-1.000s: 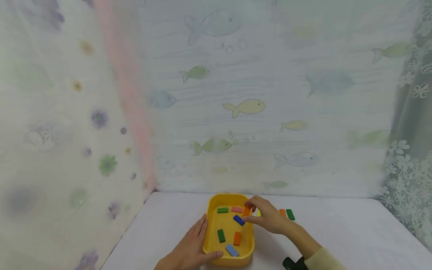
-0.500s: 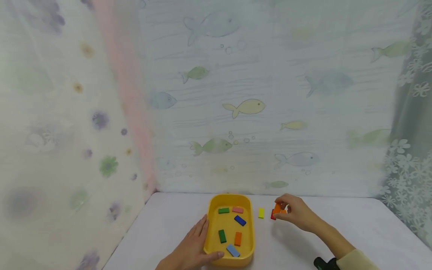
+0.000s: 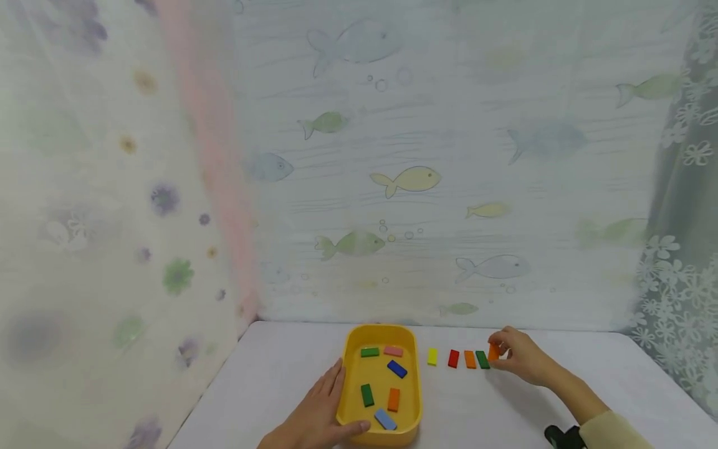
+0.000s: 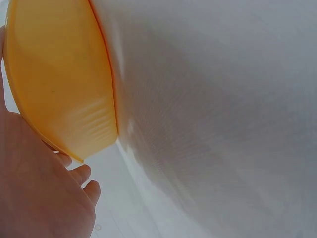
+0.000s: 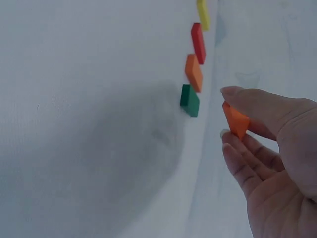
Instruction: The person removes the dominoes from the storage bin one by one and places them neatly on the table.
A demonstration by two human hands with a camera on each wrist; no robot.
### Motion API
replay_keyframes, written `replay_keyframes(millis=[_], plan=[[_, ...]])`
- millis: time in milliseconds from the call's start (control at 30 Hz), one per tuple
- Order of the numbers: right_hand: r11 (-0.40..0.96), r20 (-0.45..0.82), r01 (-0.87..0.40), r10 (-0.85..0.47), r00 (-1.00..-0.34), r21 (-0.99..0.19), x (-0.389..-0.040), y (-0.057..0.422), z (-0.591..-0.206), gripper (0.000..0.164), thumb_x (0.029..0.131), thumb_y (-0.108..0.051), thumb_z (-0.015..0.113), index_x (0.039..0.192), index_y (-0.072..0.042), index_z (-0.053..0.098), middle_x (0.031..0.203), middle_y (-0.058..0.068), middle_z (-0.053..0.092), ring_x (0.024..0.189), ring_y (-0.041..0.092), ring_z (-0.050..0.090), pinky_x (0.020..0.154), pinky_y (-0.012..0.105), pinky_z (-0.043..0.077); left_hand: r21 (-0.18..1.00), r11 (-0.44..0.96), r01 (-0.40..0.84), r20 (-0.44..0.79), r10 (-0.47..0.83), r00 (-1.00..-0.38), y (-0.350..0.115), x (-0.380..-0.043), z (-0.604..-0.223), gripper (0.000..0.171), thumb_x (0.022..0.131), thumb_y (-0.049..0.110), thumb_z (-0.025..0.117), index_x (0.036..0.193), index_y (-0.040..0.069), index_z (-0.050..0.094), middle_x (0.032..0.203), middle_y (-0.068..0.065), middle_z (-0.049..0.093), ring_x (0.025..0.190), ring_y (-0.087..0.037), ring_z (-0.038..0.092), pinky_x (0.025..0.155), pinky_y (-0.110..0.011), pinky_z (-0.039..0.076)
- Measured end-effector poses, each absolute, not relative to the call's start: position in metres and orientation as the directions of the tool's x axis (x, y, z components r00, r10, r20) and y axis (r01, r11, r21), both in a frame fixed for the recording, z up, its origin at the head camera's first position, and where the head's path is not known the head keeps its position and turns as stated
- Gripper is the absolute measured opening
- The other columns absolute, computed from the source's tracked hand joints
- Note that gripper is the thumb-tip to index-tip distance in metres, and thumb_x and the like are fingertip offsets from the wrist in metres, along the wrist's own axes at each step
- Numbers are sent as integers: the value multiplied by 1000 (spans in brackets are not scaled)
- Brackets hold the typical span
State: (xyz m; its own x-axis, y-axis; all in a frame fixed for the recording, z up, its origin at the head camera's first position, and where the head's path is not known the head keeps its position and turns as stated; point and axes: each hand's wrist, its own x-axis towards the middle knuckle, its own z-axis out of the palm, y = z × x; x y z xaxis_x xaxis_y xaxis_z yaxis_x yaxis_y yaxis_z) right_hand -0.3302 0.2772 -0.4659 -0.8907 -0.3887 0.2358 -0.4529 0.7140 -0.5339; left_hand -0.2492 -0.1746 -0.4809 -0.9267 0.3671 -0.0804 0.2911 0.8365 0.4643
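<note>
My right hand (image 3: 524, 357) pinches an orange block (image 5: 237, 121) between thumb and fingers, just right of a dark green block (image 3: 482, 360). In the right wrist view the held block appears apart from that green one. To its left in the row lie an orange block (image 3: 470, 360), a red block (image 3: 453, 358) and a yellow block (image 3: 432, 357). My left hand (image 3: 314, 408) rests along the left side of a yellow tray (image 3: 417, 399), fingers extended and thumb over its near rim. Only part of this hand shows in the left wrist view.
Inside the tray lie several flat blocks, among them a pink block (image 3: 393, 351), a dark blue block (image 3: 397, 369) and a light blue block (image 3: 385, 419). A white-covered table (image 3: 269, 362) meets a fish-patterned curtain (image 3: 415, 268) behind. A dark wrist device (image 3: 563, 438) sits by the right sleeve.
My right hand has carried the orange block rightward from over the tray, past the yellow, red, orange and green blocks, to the row's right end. My left hand stays on the tray.
</note>
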Motion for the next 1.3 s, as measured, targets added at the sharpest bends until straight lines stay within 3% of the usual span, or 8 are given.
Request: replay_keyframes(millis=[333, 467, 700, 1033, 1300], plan=[[768, 107, -378, -381, -918, -517, -341, 289, -475, 34, 83, 3, 79, 115, 8, 66, 100, 6, 59, 92, 24, 57, 81, 40, 55, 464, 843, 272, -98, 354, -930, -173, -252, -482, 117, 86, 81, 55, 164, 3, 12, 172, -11, 9, 154, -36, 22, 120, -63, 23], [770, 73, -348, -368, -927, -535, -343, 288, -477, 35, 84, 3, 78, 116, 6, 65, 102, 6, 58, 94, 25, 57, 83, 41, 55, 453, 850, 268, -100, 348, -932, -171, -251, -479, 116, 86, 81, 54, 164, 4, 14, 172, -10, 10, 153, -34, 23, 120, -62, 23], [755, 0, -289, -357, -934, -588, -348, 289, -477, 41, 85, 2, 74, 124, 5, 63, 111, 10, 60, 100, 29, 57, 91, 51, 54, 440, 853, 281, -89, 352, -932, -171, -250, -479, 116, 86, 82, 53, 164, 4, 15, 172, -10, 9, 153, -35, 23, 120, -62, 24], [740, -29, -253, -345, -938, -623, -349, 288, -482, 46, 86, 1, 72, 130, 7, 60, 121, 16, 59, 104, 30, 56, 93, 53, 52, 464, 849, 254, -112, 341, -933, -173, -250, -482, 117, 86, 80, 55, 164, 4, 14, 172, -11, 9, 154, -35, 22, 120, -63, 24], [735, 2, -274, -347, -938, -621, -348, 287, -482, 40, 85, 2, 71, 123, 8, 62, 116, 15, 61, 102, 31, 58, 89, 50, 53, 470, 843, 261, -109, 349, -931, -174, -249, -481, 116, 87, 79, 55, 164, 4, 12, 172, -11, 7, 154, -35, 20, 120, -63, 22]])
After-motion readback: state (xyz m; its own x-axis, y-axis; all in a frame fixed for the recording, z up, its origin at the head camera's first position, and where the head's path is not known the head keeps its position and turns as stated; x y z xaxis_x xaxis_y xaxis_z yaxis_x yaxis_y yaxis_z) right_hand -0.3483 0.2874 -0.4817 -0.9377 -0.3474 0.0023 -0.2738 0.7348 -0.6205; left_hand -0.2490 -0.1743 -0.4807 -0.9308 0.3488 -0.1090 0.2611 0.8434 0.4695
